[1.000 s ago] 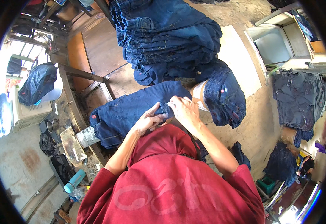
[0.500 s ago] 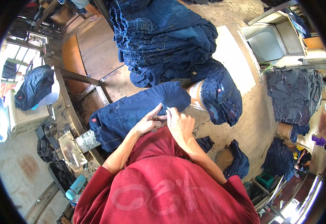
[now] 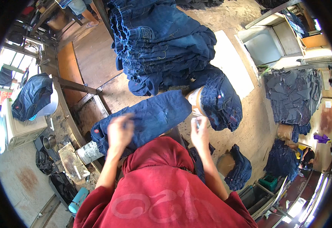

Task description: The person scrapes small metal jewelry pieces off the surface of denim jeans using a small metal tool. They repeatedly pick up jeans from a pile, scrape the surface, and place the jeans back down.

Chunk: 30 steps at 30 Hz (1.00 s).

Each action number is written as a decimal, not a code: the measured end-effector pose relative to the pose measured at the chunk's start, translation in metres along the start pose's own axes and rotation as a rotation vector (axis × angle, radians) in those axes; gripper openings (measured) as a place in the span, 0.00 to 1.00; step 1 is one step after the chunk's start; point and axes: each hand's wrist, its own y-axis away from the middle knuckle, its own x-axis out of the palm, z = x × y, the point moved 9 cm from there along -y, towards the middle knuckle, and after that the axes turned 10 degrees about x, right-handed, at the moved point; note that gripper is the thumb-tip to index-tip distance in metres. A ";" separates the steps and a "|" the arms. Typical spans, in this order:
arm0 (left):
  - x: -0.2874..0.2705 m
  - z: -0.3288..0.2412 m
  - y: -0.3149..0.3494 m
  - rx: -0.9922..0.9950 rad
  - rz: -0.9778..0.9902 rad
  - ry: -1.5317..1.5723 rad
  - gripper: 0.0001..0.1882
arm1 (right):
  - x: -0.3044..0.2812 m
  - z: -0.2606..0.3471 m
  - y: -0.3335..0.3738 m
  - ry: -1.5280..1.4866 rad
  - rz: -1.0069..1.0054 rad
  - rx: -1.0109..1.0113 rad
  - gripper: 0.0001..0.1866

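Note:
A dark blue denim garment [image 3: 154, 112] lies stretched lengthwise in front of me, with a small round red patch [image 3: 96, 131] at its left end. Motion smears my left hand [image 3: 120, 133], which is over the near left part of the denim; its fingers do not show clearly. Just off the garment's right end is my right hand [image 3: 200, 133], raised and apart from the cloth. Its thumb and fingers pinch together around something small and pale, too small to name.
A tall stack of denim garments [image 3: 166, 45] rises beyond. More denim [image 3: 223, 102] drapes over a round support at the right. Grey garments [image 3: 293, 95] are piled farther right. A silvery wrapped post end [image 3: 89, 149] sticks out at the left. Another person's leg [image 3: 88, 15] shows far left.
My hands, together at the denim's near edge before, have parted: the left moved left, the right moved right and off the cloth. The view has shifted slightly.

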 end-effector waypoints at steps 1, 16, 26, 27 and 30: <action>-0.046 0.022 0.018 -0.129 -0.193 -0.207 0.21 | -0.004 -0.018 -0.015 -0.188 -0.021 0.009 0.19; -0.011 0.025 0.121 -0.494 -0.165 -0.439 0.58 | 0.065 -0.152 -0.193 -0.971 0.142 0.887 0.30; 0.108 -0.051 0.074 -0.310 0.156 0.096 0.22 | 0.019 -0.122 -0.139 -0.557 0.251 0.495 0.26; 0.120 -0.057 0.061 -0.362 0.109 0.311 0.24 | 0.008 -0.113 -0.115 -0.407 0.104 0.291 0.27; 0.186 -0.090 0.005 -0.495 0.113 1.145 0.23 | 0.010 -0.098 -0.031 -0.196 0.026 0.060 0.27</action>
